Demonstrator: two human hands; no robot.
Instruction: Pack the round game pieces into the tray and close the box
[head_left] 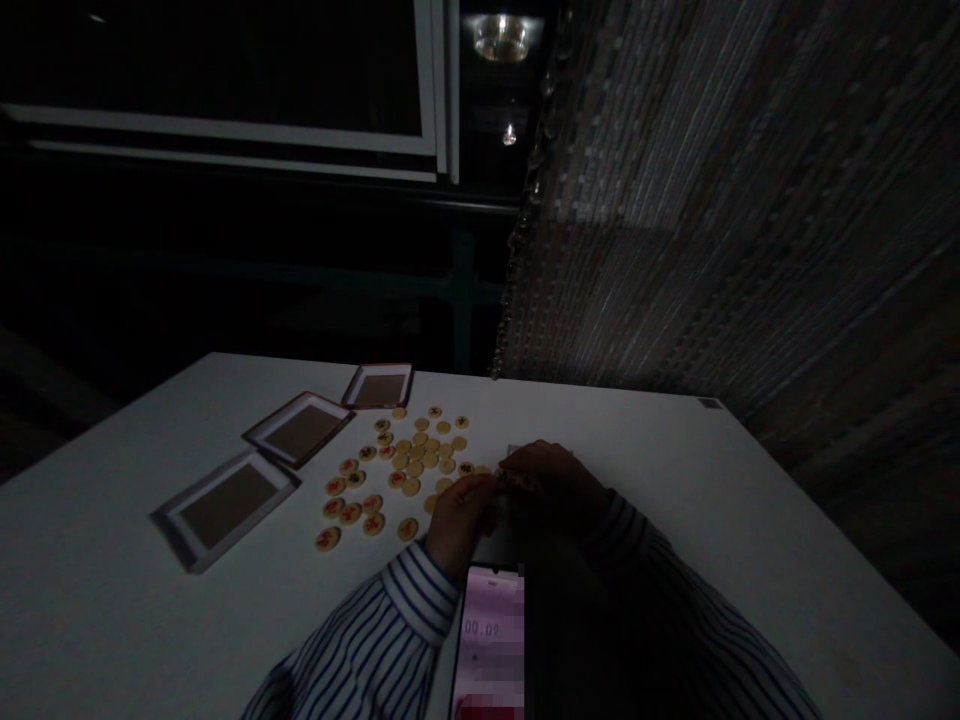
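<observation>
My left hand (pixel 459 518) is closed, its fingertips meeting those of my right hand over the white table (pixel 600 415). Also closed, my right hand (pixel 551 472) lies in deep shadow. Something small and dark shows between the fingertips, too dim to name. Left of the hands, round xiangqi pieces (pixel 416 468) are scattered flat on the table. Some have red characters, some black, and several show plain faces. The nearest pieces lie right beside my left fingers.
Three shallow box parts stand at the left: a near one (pixel 229 505), a middle one (pixel 304 430) and a far one (pixel 381 388). A lit phone (pixel 487 640) with a timer sits below my hands. A string curtain (pixel 675 200) hangs behind the table at right.
</observation>
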